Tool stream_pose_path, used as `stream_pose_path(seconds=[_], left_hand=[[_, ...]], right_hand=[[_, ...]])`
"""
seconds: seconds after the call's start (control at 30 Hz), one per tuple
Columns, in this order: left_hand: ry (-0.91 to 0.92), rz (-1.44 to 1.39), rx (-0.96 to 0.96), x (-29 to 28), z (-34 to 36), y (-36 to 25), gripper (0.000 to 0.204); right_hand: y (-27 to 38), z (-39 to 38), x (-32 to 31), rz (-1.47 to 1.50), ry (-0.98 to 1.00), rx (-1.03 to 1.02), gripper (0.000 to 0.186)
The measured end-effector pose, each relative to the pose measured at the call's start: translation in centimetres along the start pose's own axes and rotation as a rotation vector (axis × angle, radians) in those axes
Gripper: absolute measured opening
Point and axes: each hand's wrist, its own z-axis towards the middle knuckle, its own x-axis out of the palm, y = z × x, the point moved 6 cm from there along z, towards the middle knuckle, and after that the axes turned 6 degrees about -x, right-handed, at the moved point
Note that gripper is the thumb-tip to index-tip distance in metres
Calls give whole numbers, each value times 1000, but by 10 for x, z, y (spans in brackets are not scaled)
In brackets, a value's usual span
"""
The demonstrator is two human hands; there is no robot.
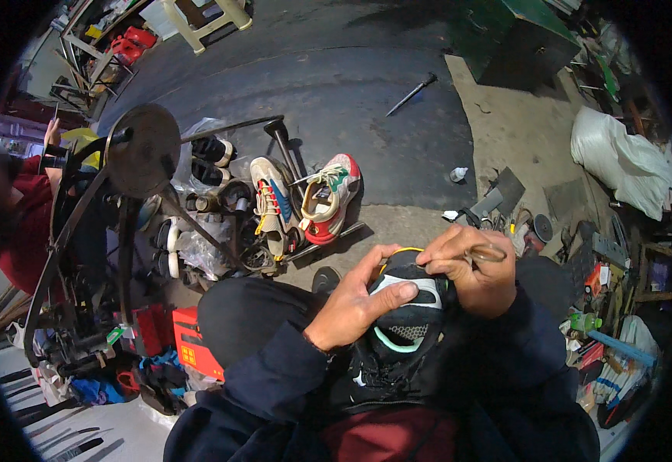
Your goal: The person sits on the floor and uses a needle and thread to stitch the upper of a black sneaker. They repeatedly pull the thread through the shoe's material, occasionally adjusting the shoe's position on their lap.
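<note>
1. The black shoe [407,317] lies between the two hands, over the lap, its far end right at the fingertips of both and its mint-rimmed opening on the near side of the left thumb.
2. A yellow strand [407,249] curves along the shoe's far edge, just beyond the left forefinger and reaching toward the right fingertips.
3. The left hand [355,306] grips the shoe from its left side: the thumb presses flat across the white patch on top, while the forefinger reaches to the far edge. The other fingers are mostly hidden.
4. The right hand [478,269] is curled closed, thumb and forefinger pinched together at the shoe's far right edge. A brown handle [488,252] shows within its bent fingers; whatever tip it has is hidden.
5. Both forearms rise from below in dark sleeves, elbows out; the left hand slants up to the right, and the right hand turns inward, knuckles up.
6. Beyond the left fingers, to the left, stand a red-trimmed sneaker [330,194] and a beige sneaker [271,202], side by side.
</note>
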Motion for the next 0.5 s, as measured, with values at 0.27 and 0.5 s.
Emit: stream_pose_path(seconds=[0.27, 0.5], left_hand=[[-13, 4, -1, -2, -3, -2, 61], [-15, -15, 18, 2, -2, -4, 55]], right_hand=[[5, -1, 4, -130, 11, -175, 8], [8, 1, 6, -218, 86, -176, 14]])
